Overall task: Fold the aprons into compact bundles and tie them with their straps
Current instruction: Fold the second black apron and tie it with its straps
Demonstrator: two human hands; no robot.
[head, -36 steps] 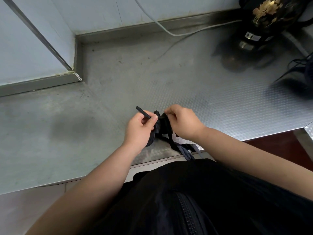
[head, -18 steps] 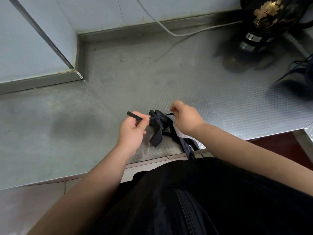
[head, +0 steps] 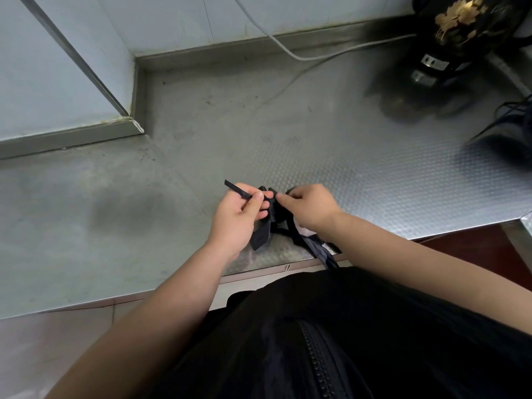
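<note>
Seen from the head view, a small dark apron bundle (head: 270,218) sits on the metal bench (head: 115,226), close to its near edge and between the two hands. The left hand (head: 239,217) has its grip clenched on a strap (head: 237,189): thumb and forefinger pinch it, and its free end sticks out up and to the left, above the bench. The right hand (head: 309,207) has its grip pinched on dark fabric at the top of the bundle; whether that is a strap or a fold cannot be told. Both hands touch the bundle, their fingertips nearly meeting over it. A second band (head: 319,253) runs from the bundle over the near edge of the bench and hangs down against the person's black zipped garment (head: 359,341).

To the left of the hands lies a broad stretch of bare metal, running back to a raised lip under the wall (head: 72,67), which steps forward at a corner on the far left. To the right, patterned sheet reaches the bench's right corner. Well apart at the back, a white cable (head: 288,51) trails along the wall's foot, beside a blurred black vessel with gold leaves (head: 460,30); dark cords (head: 512,116) lie at the right margin.
</note>
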